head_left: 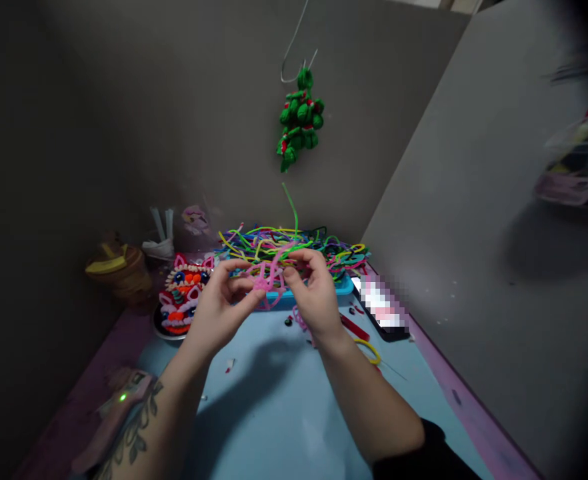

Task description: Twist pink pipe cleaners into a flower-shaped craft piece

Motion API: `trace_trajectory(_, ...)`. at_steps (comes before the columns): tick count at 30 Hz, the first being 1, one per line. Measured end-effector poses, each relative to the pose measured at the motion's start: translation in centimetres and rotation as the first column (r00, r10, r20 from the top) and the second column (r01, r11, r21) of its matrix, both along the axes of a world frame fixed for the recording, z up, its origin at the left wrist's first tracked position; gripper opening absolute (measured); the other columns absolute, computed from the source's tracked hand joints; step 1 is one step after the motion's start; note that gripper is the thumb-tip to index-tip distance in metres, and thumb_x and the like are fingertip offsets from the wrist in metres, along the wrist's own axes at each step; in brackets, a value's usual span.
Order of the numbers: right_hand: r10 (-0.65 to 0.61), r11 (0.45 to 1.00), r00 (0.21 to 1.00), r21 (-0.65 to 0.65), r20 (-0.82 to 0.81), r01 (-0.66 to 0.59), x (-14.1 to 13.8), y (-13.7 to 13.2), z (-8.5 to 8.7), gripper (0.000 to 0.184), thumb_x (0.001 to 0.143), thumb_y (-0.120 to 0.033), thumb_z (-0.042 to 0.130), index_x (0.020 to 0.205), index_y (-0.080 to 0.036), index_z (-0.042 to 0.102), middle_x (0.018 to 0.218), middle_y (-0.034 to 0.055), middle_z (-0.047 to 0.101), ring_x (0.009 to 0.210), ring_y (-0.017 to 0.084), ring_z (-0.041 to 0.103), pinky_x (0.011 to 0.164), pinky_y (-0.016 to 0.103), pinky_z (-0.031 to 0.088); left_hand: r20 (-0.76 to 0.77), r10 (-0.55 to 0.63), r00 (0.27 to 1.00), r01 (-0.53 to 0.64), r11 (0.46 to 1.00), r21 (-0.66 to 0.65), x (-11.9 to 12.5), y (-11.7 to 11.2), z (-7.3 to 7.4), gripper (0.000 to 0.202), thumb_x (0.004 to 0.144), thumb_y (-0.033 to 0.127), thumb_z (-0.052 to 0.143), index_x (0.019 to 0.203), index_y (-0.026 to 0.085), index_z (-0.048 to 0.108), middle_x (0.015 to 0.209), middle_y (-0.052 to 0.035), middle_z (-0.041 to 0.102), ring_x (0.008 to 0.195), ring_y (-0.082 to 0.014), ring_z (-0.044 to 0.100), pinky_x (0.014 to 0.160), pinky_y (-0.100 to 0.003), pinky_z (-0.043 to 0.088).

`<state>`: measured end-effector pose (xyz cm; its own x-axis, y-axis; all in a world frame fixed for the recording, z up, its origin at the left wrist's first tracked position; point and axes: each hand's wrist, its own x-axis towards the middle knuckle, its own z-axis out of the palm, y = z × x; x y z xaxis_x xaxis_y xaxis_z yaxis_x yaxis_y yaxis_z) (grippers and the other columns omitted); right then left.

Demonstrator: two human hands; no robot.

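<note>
Both hands are raised above a light blue table (274,407). My left hand (221,303) pinches a small pink pipe-cleaner shape (269,283) with thumb and fingers. My right hand (314,287) grips the same pink piece from the other side, fingers curled. Behind the hands lies a tangled pile of coloured pipe cleaners (284,243) on a blue tray (344,287); one green stem sticks up from it.
A red, white and pink pipe-cleaner lion-head figure (181,297) sits at left on a dark plate. A phone (381,307) lies right of the tray. A green pipe-cleaner ornament (300,120) hangs on the wall. A brown cup (121,270) stands at far left. Grey walls enclose the desk.
</note>
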<state>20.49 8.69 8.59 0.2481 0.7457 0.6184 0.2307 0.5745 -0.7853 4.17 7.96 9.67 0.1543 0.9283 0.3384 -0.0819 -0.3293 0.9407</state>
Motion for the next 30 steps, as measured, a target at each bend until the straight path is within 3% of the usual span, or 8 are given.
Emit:
trace_trajectory(3, -0.051, 0.999, 0.993, -0.004, 0.105, 0.052, -0.2, -0.7, 0.3, 0.006, 0.083, -0.028, 0.067, 0.086, -0.023, 0.068, 0.103, 0.0064, 0.057, 0.106, 0.023, 0.056, 0.097, 0.041, 0.045, 0.041, 0.06, 0.997, -0.061, 0.998, 0.019, -0.2, 0.2, -0.2, 0.043, 0.076, 0.026, 0.079, 0.109, 0.022, 0.05, 0.071, 0.0041, 0.069, 0.067, -0.013, 0.07, 0.063, -0.022, 0.053)
trace_trajectory(6, 0.004, 0.998, 0.983, -0.065, 0.182, 0.008, -0.5, -0.9, 0.3, 0.006, 0.079, -0.029, 0.07, 0.076, -0.024, 0.072, 0.115, 0.0086, 0.055, 0.119, 0.028, 0.052, 0.105, 0.047, 0.039, 0.021, 0.071, 0.997, -0.072, 0.995, 0.074, -0.3, 0.3, -0.4, 0.041, 0.078, 0.027, 0.076, 0.11, 0.022, 0.05, 0.074, 0.003, 0.069, 0.072, -0.0142, 0.071, 0.065, -0.024, 0.054)
trace_trajectory(12, 0.161, 0.966, 0.984, -0.216, 0.082, -0.14, -1.1, -0.6, 0.0, 0.014, 0.08, -0.03, 0.067, 0.069, -0.022, 0.065, 0.132, 0.0105, 0.052, 0.138, 0.028, 0.04, 0.113, 0.045, 0.032, -0.169, 0.15, 0.974, -0.114, 0.971, 0.208, -0.6, 0.3, -1.0, 0.037, 0.081, 0.026, 0.072, 0.113, 0.021, 0.052, 0.077, 0.0019, 0.067, 0.077, -0.0145, 0.069, 0.07, -0.026, 0.052)
trace_trajectory(17, 0.148, 0.967, 0.988, -0.216, 0.038, -0.136, -1.7, -1.0, -0.3, 0.016, 0.082, -0.029, 0.06, 0.068, -0.021, 0.059, 0.138, 0.0118, 0.048, 0.139, 0.027, 0.039, 0.113, 0.044, 0.031, -0.205, 0.151, 0.967, -0.104, 0.969, 0.224, -0.6, 0.2, -1.1, 0.036, 0.083, 0.026, 0.071, 0.113, 0.022, 0.052, 0.082, 0.0008, 0.067, 0.08, -0.0145, 0.069, 0.073, -0.026, 0.051)
trace_trajectory(22, 0.09, 0.981, 0.996, -0.172, 0.023, -0.085, -2.0, -1.1, -0.6, 0.014, 0.082, -0.026, 0.059, 0.069, -0.021, 0.06, 0.134, 0.0125, 0.048, 0.138, 0.027, 0.041, 0.109, 0.043, 0.036, -0.113, 0.123, 0.986, -0.106, 0.984, 0.143, -0.3, 0.3, -0.8, 0.042, 0.079, 0.028, 0.074, 0.113, 0.021, 0.05, 0.084, -0.0007, 0.069, 0.083, -0.0157, 0.069, 0.071, -0.025, 0.05)
trace_trajectory(26, 0.115, 0.977, 0.99, -0.189, 0.077, -0.099, -1.8, -0.6, -0.7, 0.016, 0.081, -0.029, 0.066, 0.067, -0.021, 0.064, 0.131, 0.0116, 0.051, 0.135, 0.029, 0.044, 0.11, 0.045, 0.036, -0.026, 0.171, 0.985, -0.17, 0.985, 0.039, -0.7, 0.6, -0.6, 0.041, 0.077, 0.03, 0.075, 0.108, 0.02, 0.051, 0.077, 0.0001, 0.069, 0.075, -0.015, 0.068, 0.065, -0.024, 0.047)
trace_trajectory(30, 0.001, 0.994, 0.995, -0.106, 0.103, 0.01, -1.3, -0.4, -0.5, 0.009, 0.081, -0.029, 0.068, 0.075, -0.023, 0.07, 0.12, 0.01, 0.056, 0.128, 0.028, 0.049, 0.11, 0.047, 0.037, -0.023, 0.188, 0.982, -0.189, 0.982, -0.017, -1.0, 0.8, -0.2, 0.042, 0.075, 0.031, 0.076, 0.106, 0.02, 0.05, 0.07, 0.002, 0.067, 0.067, -0.0135, 0.064, 0.059, -0.022, 0.043)
